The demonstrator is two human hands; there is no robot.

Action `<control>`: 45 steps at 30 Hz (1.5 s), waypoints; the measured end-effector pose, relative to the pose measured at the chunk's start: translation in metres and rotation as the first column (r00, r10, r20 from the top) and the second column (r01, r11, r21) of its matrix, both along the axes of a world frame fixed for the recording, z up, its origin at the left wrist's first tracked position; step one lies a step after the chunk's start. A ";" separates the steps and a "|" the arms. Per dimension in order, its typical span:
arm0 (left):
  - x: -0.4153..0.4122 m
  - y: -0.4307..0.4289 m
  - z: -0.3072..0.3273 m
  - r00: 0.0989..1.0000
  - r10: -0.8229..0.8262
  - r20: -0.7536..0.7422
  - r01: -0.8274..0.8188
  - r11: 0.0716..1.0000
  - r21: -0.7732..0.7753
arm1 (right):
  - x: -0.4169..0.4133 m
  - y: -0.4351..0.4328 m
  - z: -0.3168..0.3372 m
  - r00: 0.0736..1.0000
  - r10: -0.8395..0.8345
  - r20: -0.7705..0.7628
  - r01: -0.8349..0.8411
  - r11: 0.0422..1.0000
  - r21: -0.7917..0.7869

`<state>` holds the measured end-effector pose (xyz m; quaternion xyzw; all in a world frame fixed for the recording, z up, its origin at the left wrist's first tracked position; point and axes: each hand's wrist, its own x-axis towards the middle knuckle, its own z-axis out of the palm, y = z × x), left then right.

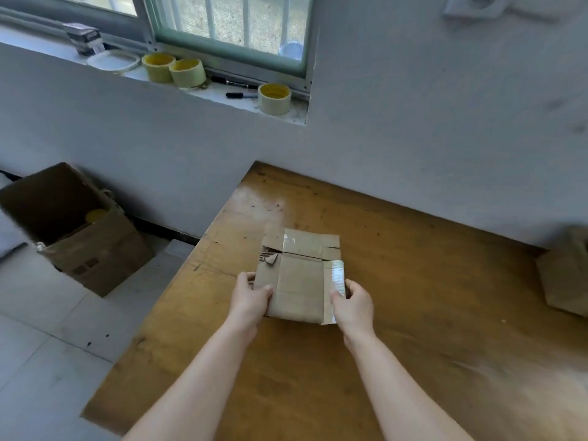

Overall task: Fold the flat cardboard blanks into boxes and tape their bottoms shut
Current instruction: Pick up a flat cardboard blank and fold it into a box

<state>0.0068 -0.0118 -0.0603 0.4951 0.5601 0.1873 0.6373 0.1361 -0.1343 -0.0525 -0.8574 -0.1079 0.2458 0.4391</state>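
Note:
A flat brown cardboard blank (299,281) with old clear tape on its far flap and right edge is held just above the wooden table (413,313). My left hand (249,297) grips its left edge, thumb on top. My right hand (353,305) grips its right edge by the taped strip. The blank's flaps at the far end lie open and flat. Three rolls of yellowish tape stand on the windowsill: two together (173,70) and one (274,98) further right.
An open cardboard carton (95,249) stands on the tiled floor left of the table. Another brown box (566,275) sits at the table's right edge. Markers (240,95) and a white lid (113,62) lie on the sill. The wall runs along the table's far side.

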 end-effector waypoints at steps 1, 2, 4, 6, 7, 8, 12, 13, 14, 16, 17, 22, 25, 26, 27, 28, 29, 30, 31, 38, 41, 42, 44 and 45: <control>0.000 -0.012 0.004 0.999 0.016 0.041 -0.017 1.000 0.015 | -0.002 -0.011 0.003 0.999 -0.030 -0.014 0.031 0.998 0.049; 0.000 -0.023 0.008 0.997 0.024 0.074 -0.027 0.999 0.034 | -0.002 -0.022 0.007 0.998 -0.056 -0.024 0.058 0.994 0.088; 0.001 -0.047 0.016 0.993 0.019 0.115 -0.028 0.997 0.076 | -0.001 -0.045 0.014 0.995 -0.089 -0.035 0.093 0.984 0.150; 0.005 -0.071 0.024 0.993 0.004 0.120 -0.019 0.992 0.126 | 0.004 -0.070 0.020 0.994 -0.107 -0.028 0.111 0.975 0.192; 0.008 -0.084 0.028 0.993 -0.002 0.117 -0.015 0.990 0.143 | 0.007 -0.083 0.024 0.993 -0.114 -0.027 0.117 0.971 0.207; 0.011 -0.097 0.031 0.993 -0.002 0.118 -0.016 0.988 0.151 | 0.010 -0.096 0.027 0.993 -0.117 -0.028 0.120 0.967 0.225; 0.025 -0.162 0.038 0.986 0.025 0.163 -0.048 0.988 0.143 | 0.028 -0.160 0.038 0.993 -0.109 -0.047 0.118 0.954 0.276; 0.029 -0.180 0.039 0.985 0.034 0.171 -0.059 0.988 0.142 | 0.034 -0.178 0.041 0.994 -0.102 -0.047 0.111 0.953 0.281; 0.033 -0.198 0.040 0.983 0.042 0.177 -0.068 0.987 0.145 | 0.039 -0.195 0.043 0.994 -0.097 -0.040 0.104 0.952 0.287; 0.042 -0.231 0.041 0.982 0.047 0.183 -0.075 0.986 0.148 | 0.048 -0.230 0.048 0.996 -0.092 -0.012 0.091 0.951 0.295; 0.046 -0.247 0.041 0.981 0.045 0.189 -0.073 0.987 0.144 | 0.052 -0.246 0.051 0.996 -0.093 -0.001 0.089 0.950 0.300; 0.063 -0.311 0.048 0.976 -0.008 0.219 -0.018 0.993 0.117 | 0.063 -0.319 0.063 0.992 -0.123 0.026 0.109 0.946 0.304; 0.071 -0.338 0.052 0.972 -0.060 0.229 0.026 0.989 0.146 | 0.065 -0.351 0.067 0.983 -0.182 0.007 0.168 0.925 0.341; 0.073 -0.346 0.053 0.971 -0.082 0.226 0.048 0.987 0.154 | 0.065 -0.361 0.067 0.979 -0.203 -0.003 0.191 0.914 0.358; 0.074 -0.353 0.053 0.971 -0.107 0.215 0.073 0.985 0.159 | 0.063 -0.371 0.068 0.974 -0.224 -0.013 0.213 0.905 0.369; 0.075 -0.361 0.053 0.971 -0.128 0.200 0.096 0.982 0.161 | 0.061 -0.380 0.069 0.970 -0.242 -0.019 0.231 0.898 0.375; 0.076 -0.368 0.053 0.971 -0.145 0.188 0.114 0.980 0.164 | 0.060 -0.390 0.070 0.966 -0.256 -0.024 0.246 0.891 0.383; 0.077 -0.376 0.053 0.971 -0.161 0.178 0.131 0.977 0.168 | 0.059 -0.398 0.071 0.964 -0.266 -0.023 0.254 0.884 0.393; 0.078 -0.383 0.052 0.970 -0.178 0.167 0.150 0.974 0.170 | 0.059 -0.406 0.072 0.960 -0.279 -0.026 0.266 0.876 0.402; 0.099 -0.425 0.053 0.963 -0.242 0.122 0.228 0.967 0.116 | 0.079 -0.461 0.079 0.950 -0.302 -0.078 0.302 0.827 0.474; 0.120 -0.442 0.051 0.957 -0.258 0.136 0.246 0.964 0.097 | 0.106 -0.485 0.082 0.941 -0.279 -0.192 0.338 0.817 0.468; 0.129 -0.448 0.049 0.955 -0.260 0.145 0.251 0.965 0.076 | 0.115 -0.493 0.084 0.934 -0.260 -0.244 0.348 0.810 0.471; 0.150 -0.464 0.048 0.951 -0.263 0.165 0.263 0.965 0.017 | 0.136 -0.508 0.086 0.919 -0.213 -0.332 0.360 0.796 0.486; 0.161 -0.472 0.047 0.949 -0.264 0.173 0.269 0.963 -0.006 | 0.146 -0.516 0.088 0.918 -0.193 -0.348 0.353 0.797 0.489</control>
